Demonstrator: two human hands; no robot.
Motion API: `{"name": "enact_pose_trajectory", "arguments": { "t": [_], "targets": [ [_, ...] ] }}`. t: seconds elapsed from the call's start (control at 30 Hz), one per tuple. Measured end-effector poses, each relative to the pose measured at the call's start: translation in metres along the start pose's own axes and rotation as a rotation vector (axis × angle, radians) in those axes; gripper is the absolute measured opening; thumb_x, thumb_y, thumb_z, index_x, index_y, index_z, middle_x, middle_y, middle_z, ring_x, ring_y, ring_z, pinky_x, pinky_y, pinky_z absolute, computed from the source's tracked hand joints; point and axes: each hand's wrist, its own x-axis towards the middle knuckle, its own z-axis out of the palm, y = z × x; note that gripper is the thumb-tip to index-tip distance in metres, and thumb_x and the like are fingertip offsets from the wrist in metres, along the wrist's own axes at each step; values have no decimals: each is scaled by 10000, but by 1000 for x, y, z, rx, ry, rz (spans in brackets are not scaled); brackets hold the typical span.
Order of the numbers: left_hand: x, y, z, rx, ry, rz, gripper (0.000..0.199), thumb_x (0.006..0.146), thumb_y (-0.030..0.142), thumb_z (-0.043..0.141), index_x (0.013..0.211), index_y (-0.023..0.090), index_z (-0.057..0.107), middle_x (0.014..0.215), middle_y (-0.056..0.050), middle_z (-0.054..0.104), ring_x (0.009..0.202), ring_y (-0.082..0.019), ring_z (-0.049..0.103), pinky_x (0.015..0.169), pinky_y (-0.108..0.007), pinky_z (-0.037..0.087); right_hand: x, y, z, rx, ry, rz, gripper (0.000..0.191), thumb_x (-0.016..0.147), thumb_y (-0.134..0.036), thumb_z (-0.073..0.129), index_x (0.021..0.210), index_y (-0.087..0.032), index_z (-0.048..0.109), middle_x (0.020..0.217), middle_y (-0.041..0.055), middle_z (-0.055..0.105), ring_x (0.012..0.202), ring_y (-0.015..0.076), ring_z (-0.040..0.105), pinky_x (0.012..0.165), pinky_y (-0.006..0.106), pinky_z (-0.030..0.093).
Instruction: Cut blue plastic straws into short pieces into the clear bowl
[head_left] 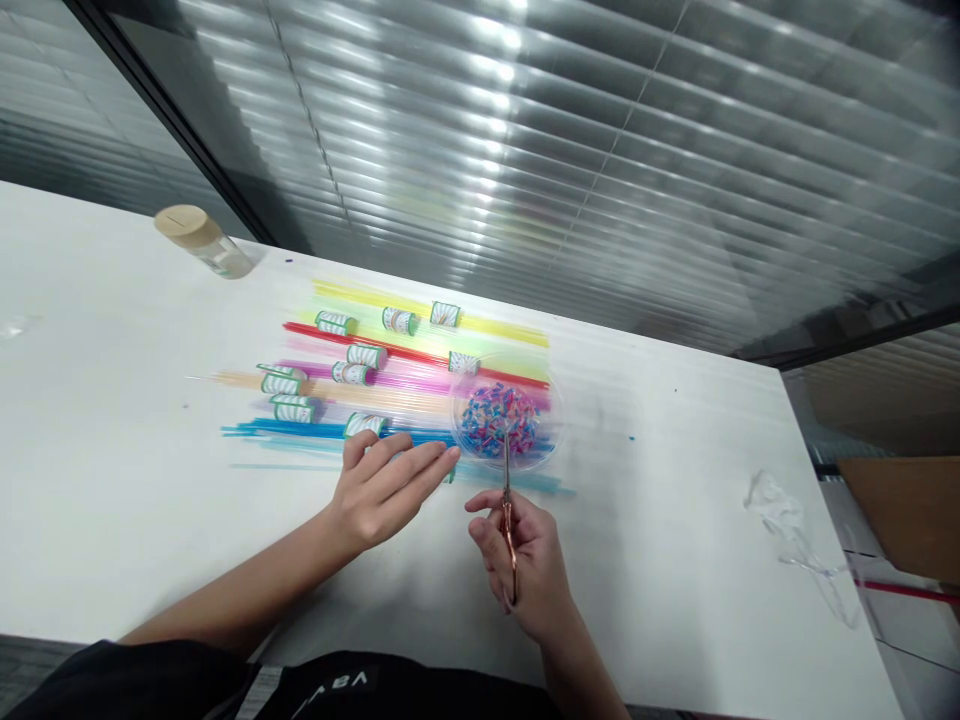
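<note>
My right hand (525, 555) is closed around the copper-coloured handles of a pair of scissors (507, 510). The blade tips point away from me, over a clear round bowl (457, 440) that holds many small cut bits (501, 415) in blue, pink, red and white. My left hand (386, 485) stretches flat with its fingers extended, at the near side of a bundle of blue sticks (300, 432); whether it touches them I cannot tell. Beyond lie red sticks (405, 350), yellow sticks (495, 325) and pink, purple and orange ones, with printed paper bands (366, 356) around the bundles.
A clear jar with a beige lid (187, 228) stands at the back left. Crumpled clear plastic (780, 510) lies near the table's right edge. A glass partition with blinds (480, 130) runs along the back, and a cardboard box (900, 510) is beyond the right edge.
</note>
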Motion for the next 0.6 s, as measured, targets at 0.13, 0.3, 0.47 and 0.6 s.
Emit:
{"name": "enact_pose_trajectory", "arguments": {
  "t": [0.13, 0.3, 0.47, 0.6],
  "targets": [
    [4, 1, -1, -7, 15, -5, 267, 912, 87, 500, 1094, 141, 688, 880, -75, 750, 783, -198, 606, 742, -364, 358, 0, 1, 0, 16, -28, -23, 369, 854, -494, 687, 1007, -172, 592, 534, -102, 428, 329, 31, 331, 326, 163, 254],
    [2, 1, 1, -1, 11, -13, 284, 912, 92, 517, 1134, 169, 677, 897, -62, 746, 804, -186, 615, 770, -357, 367, -2, -1, -1, -9, -121, -102, 377, 837, -496, 704, 1011, -176, 606, 597, -77, 435, 440, 49, 331, 388, 170, 267],
    [-6, 3, 4, -6, -34, -21, 309, 917, 122, 561, 1196, 216, 656, 941, -37, 746, 852, -168, 626, 832, -335, 378, 0, -3, -1, -1, -104, -76, 376, 837, -487, 708, 1015, -173, 604, 599, -78, 447, 429, 45, 332, 390, 178, 258],
    [-9, 3, 4, -11, -56, -20, 330, 932, 142, 550, 1237, 231, 635, 959, -35, 745, 867, -163, 631, 881, -331, 377, 3, -3, 1, 18, -62, -36, 361, 837, -491, 706, 969, -170, 607, 547, -101, 412, 378, 38, 311, 361, 182, 233]
  ]
}}
